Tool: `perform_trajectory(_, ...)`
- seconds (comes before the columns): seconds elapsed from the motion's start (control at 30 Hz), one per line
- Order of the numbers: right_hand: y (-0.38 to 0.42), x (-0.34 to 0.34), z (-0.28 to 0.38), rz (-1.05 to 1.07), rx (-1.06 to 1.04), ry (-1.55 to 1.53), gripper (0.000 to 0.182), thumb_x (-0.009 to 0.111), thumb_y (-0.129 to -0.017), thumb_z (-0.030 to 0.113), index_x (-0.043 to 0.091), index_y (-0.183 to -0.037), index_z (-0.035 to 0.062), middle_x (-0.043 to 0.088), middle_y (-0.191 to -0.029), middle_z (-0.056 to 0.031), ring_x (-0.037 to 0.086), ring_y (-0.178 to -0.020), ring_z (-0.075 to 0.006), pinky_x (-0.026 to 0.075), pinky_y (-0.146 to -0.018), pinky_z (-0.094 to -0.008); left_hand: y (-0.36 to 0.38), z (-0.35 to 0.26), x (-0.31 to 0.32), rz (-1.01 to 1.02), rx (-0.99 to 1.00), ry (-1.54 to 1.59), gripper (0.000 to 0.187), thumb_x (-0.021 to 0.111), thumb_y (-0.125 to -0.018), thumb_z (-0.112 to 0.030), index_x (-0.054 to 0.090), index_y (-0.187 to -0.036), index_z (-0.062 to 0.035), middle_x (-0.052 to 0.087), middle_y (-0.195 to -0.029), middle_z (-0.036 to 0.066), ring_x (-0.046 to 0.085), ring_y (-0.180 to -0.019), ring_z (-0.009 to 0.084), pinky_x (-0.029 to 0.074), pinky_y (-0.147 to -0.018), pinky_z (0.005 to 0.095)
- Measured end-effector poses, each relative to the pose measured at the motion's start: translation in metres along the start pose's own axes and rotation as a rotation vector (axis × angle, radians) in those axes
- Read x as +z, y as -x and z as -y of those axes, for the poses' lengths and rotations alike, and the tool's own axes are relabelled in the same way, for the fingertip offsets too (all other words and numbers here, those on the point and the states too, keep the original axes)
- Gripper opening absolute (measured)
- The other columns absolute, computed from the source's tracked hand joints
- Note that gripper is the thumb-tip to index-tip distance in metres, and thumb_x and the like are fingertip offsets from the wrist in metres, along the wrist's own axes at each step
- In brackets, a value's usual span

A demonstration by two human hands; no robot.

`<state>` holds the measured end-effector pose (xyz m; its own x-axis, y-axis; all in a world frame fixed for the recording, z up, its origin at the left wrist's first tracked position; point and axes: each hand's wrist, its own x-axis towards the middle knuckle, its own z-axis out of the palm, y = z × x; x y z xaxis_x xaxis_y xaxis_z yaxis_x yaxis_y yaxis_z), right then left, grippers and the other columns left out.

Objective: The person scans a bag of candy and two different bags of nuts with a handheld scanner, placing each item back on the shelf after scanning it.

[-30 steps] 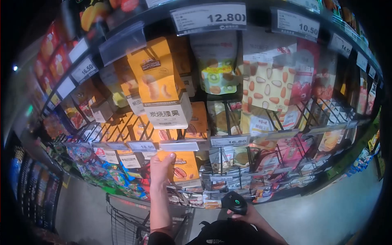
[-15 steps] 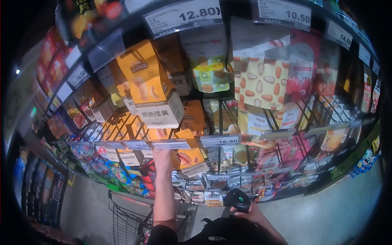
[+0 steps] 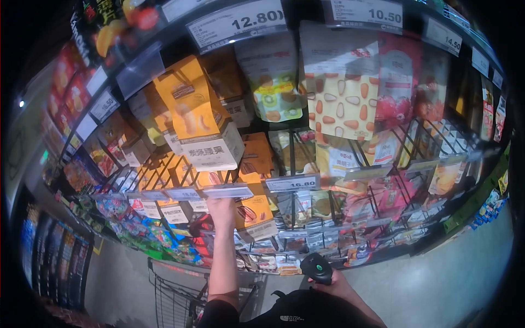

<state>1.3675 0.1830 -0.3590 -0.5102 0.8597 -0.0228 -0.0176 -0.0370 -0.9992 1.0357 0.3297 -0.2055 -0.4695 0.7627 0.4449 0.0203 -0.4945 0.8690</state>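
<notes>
My left hand (image 3: 221, 210) reaches up to the shelf's front edge, just below a blank label holder (image 3: 229, 191). Its fingertips are hidden behind that holder. Right of it hangs an orange pouch (image 3: 252, 210) with a white base, and above it an orange and white pouch (image 3: 199, 117) juts out. My right hand (image 3: 336, 285), low in the view, is wrapped round a black handheld device (image 3: 316, 268) with a green round mark. A 16.80 price tag (image 3: 293, 183) is up and to the right of my left hand.
Rows of packed snacks hang on hooks, among them a cream pouch with an almond-like pattern (image 3: 342, 104) and a pink pouch (image 3: 395, 87). Below stands a wire shopping cart (image 3: 178, 292). Another stocked shelf (image 3: 54, 262) is at the far left.
The shelf's upper goods have shifted slightly left in view. My left hand has moved slightly right and down, while my right hand still grips the device, now a little farther right.
</notes>
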Motion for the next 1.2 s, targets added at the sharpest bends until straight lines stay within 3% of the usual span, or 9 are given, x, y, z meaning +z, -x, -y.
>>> perform_trajectory(0.17,0.009,0.002,0.004,-0.034,-0.04,0.062,0.03,0.079,-0.079,0.009,0.067,-0.106,0.0042,0.071,-0.103,-0.0041,0.065,-0.098,-0.0142,0.05,-0.09,-0.0299,0.011,-0.014,0.008,0.058,0.028,0.02,0.015,0.065,-0.089,-0.004,0.066,-0.103,-0.0018,0.068,-0.095,0.004,0.062,-0.084,0.0105,0.049,-0.076,0.0268)
perform_trajectory(0.27,0.016,0.003,-0.002,-0.066,0.005,-0.063,0.031,0.079,-0.079,0.008,0.067,-0.108,0.0041,0.071,-0.103,-0.0044,0.065,-0.099,-0.0137,0.05,-0.09,-0.0299,0.01,-0.008,0.007,0.05,0.081,0.114,0.018,0.063,-0.09,-0.006,0.064,-0.107,-0.002,0.067,-0.095,0.004,0.062,-0.085,0.0119,0.05,-0.079,0.0282)
perform_trajectory(0.33,0.02,0.004,-0.005,-0.113,0.042,-0.086,0.033,0.078,-0.079,0.007,0.066,-0.11,0.0041,0.071,-0.102,-0.0044,0.065,-0.098,-0.0134,0.051,-0.089,-0.0304,0.004,-0.012,0.01,-0.105,0.031,0.098,0.019,0.064,-0.089,-0.006,0.063,-0.107,-0.0021,0.067,-0.095,0.005,0.064,-0.086,0.0135,0.051,-0.081,0.0291)
perform_trajectory(0.4,0.022,0.005,-0.008,-0.124,0.048,-0.095,0.033,0.078,-0.08,0.007,0.065,-0.11,0.0039,0.071,-0.102,-0.0045,0.065,-0.098,-0.0136,0.051,-0.088,-0.0306,0.002,-0.009,0.009,-0.133,0.048,0.119,0.019,0.065,-0.089,-0.007,0.063,-0.107,-0.0017,0.067,-0.097,0.006,0.064,-0.085,0.0144,0.051,-0.079,0.0297)
perform_trajectory(0.57,0.024,0.004,-0.009,-0.151,0.04,-0.129,0.034,0.078,-0.08,0.006,0.064,-0.111,0.0032,0.071,-0.102,-0.0051,0.065,-0.097,-0.014,0.051,-0.088,-0.0307,0.003,-0.006,0.009,-0.123,0.235,0.001,0.016,0.065,-0.087,-0.004,0.064,-0.103,-0.0009,0.067,-0.094,0.007,0.064,-0.081,0.0139,0.051,-0.076,0.0293)
perform_trajectory(0.77,0.022,0.004,-0.007,-0.155,0.061,-0.15,0.037,0.078,-0.08,0.006,0.063,-0.114,0.0028,0.071,-0.102,-0.0058,0.065,-0.096,-0.0139,0.052,-0.088,-0.0308,-0.006,0.006,-0.001,-0.081,0.17,0.018,0.012,0.063,-0.088,-0.003,0.065,-0.099,0.0026,0.067,-0.085,0.006,0.063,-0.077,0.0125,0.051,-0.072,0.0269)
perform_trajectory(0.87,0.02,0.004,-0.007,-0.149,0.052,-0.121,0.036,0.077,-0.08,0.006,0.063,-0.113,0.0027,0.071,-0.102,-0.0058,0.065,-0.096,-0.0141,0.052,-0.088,-0.0309,-0.004,-0.01,0.0,-0.035,0.03,0.007,0.015,0.062,-0.089,-0.007,0.064,-0.102,0.0018,0.066,-0.085,0.006,0.064,-0.076,0.0137,0.051,-0.072,0.0282)
perform_trajectory(1.2,0.018,0.008,-0.009,-0.119,0.08,-0.085,0.033,0.078,-0.08,0.009,0.065,-0.11,0.0032,0.071,-0.101,-0.0057,0.066,-0.096,-0.0143,0.051,-0.087,-0.0309,-0.016,-0.005,-0.002,0.024,-0.066,0.089,0.019,0.068,-0.089,-0.013,0.063,-0.103,-0.0006,0.066,-0.086,0.006,0.064,-0.078,0.0146,0.05,-0.072,0.0285)
